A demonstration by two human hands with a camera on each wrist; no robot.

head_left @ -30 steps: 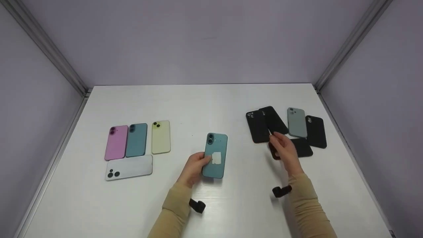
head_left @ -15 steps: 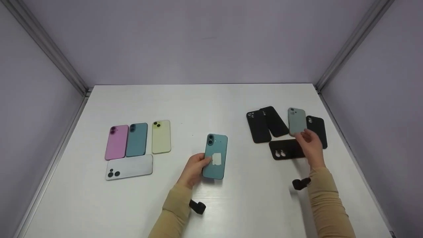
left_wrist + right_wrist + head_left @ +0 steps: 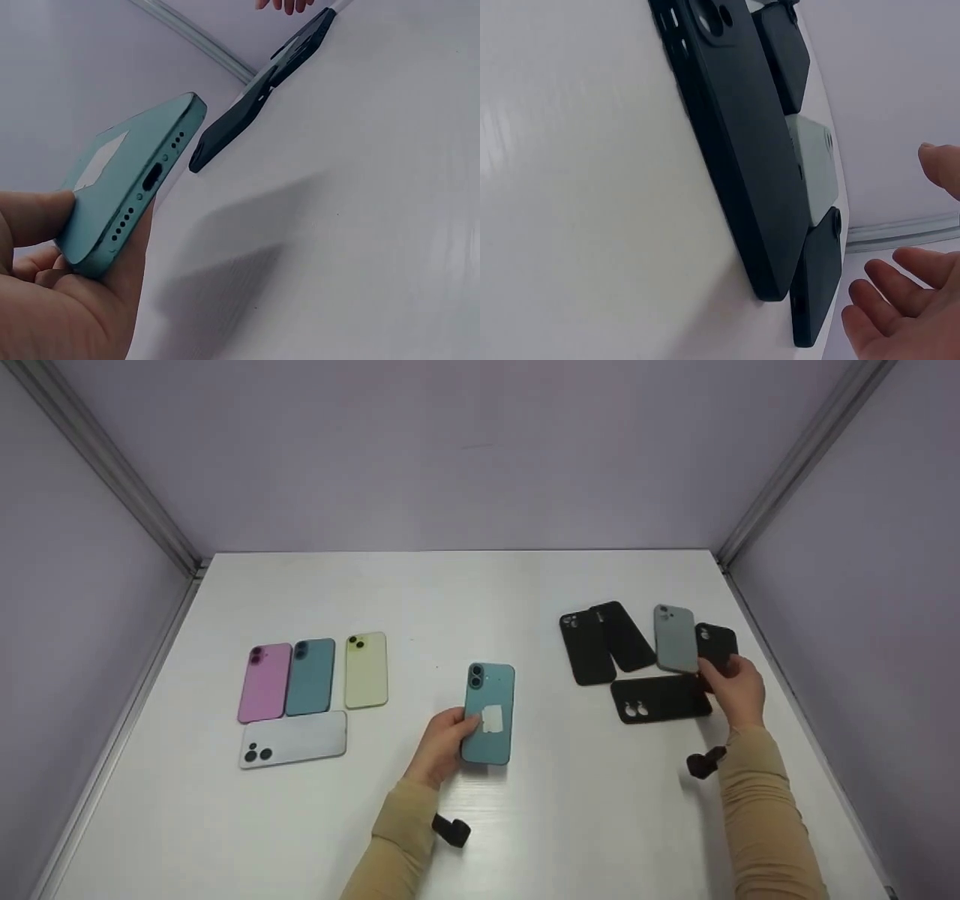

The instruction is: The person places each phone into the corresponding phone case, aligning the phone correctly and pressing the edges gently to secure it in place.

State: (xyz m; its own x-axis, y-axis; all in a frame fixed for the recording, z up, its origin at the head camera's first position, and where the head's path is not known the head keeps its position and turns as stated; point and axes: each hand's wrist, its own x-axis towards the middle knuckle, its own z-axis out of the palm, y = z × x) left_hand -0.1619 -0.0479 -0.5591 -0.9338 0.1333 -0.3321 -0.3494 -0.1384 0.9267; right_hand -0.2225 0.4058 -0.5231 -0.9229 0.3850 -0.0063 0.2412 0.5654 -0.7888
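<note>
My left hand point(image 3: 439, 744) holds a teal phone point(image 3: 493, 687) up off the table, its back with a white patch facing up. The thumb lies along the phone's edge beside the patch, and in the left wrist view the charging port end of the phone point(image 3: 127, 187) points at the camera. Over the near end of the rightmost black phone case point(image 3: 714, 639) is my right hand point(image 3: 739, 694). In the right wrist view the right hand's fingers point(image 3: 900, 289) are spread apart from the thumb with nothing between them, above that black case point(image 3: 819, 277).
A black case point(image 3: 652, 701) lies crosswise in front of a grey-green case point(image 3: 675, 639). Two more black cases, one point(image 3: 586, 649) overlapping the other point(image 3: 627, 639), lie left of it. On the left are pink point(image 3: 265, 686), teal point(image 3: 311, 679), yellow point(image 3: 366, 671) and white point(image 3: 296, 740) phones.
My right hand has moved rightward past the crosswise black case and the grey-green case to the rightmost black case. The left hand and its teal phone have stayed nearly still.
</note>
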